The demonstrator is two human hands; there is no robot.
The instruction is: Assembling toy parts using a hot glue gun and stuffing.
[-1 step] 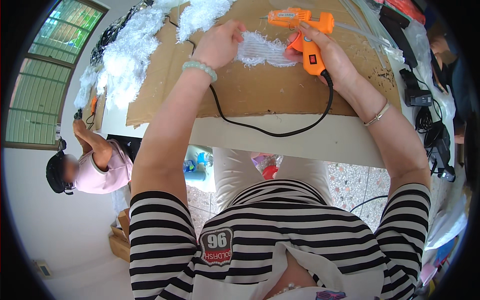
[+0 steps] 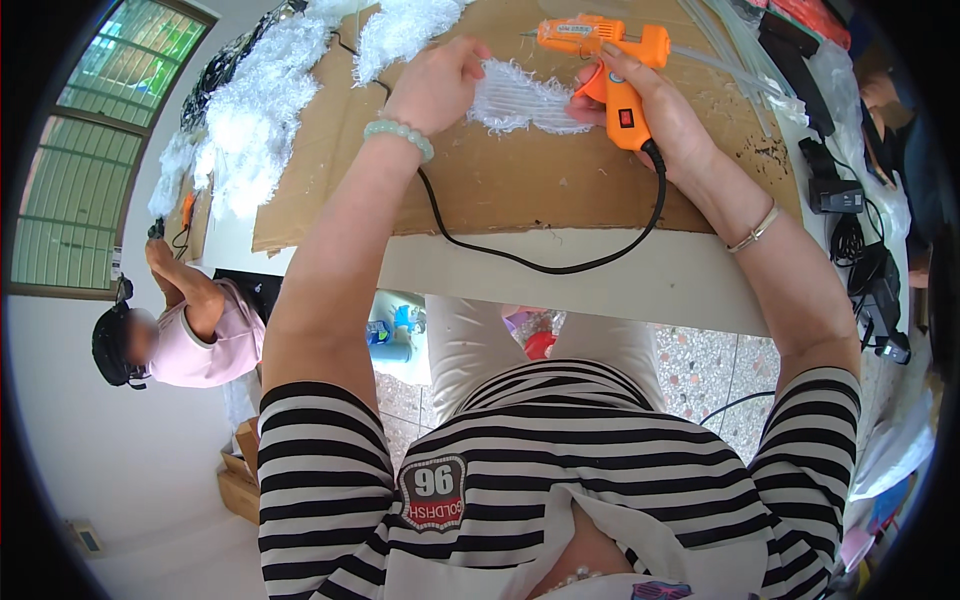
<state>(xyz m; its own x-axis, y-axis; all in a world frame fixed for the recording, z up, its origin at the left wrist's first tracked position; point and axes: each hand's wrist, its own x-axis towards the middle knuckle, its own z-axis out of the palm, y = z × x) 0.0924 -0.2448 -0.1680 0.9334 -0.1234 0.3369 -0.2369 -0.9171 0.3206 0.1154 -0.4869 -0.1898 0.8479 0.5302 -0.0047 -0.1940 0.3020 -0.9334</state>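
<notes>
My right hand (image 2: pixel 665 115) is wrapped round an orange hot glue gun (image 2: pixel 625 100). The gun's nozzle points left, above a white fringed strip (image 2: pixel 525 98) lying on brown cardboard (image 2: pixel 500 180). Fingertips of that hand reach the strip's right end; whether they press on it I cannot tell. At the strip's left end is my left hand (image 2: pixel 435 85), a green bead bracelet at its wrist. Its fingers are curled and drawn together; anything between them is hidden. A clear glue stick (image 2: pixel 715 58) extends from the gun's rear.
Fluffy white fringe (image 2: pixel 260 110) is heaped at the left, with another bunch (image 2: pixel 400 38) at the far edge. The gun's black cord (image 2: pixel 560 268) loops across the table's front. Black power adapters (image 2: pixel 835 195) lie at the right. Another person (image 2: pixel 205 335) works at the left.
My left hand has shifted slightly away from me and to the left. The white strip's left end looks slightly shifted too. My right hand and the glue gun stay nearly still.
</notes>
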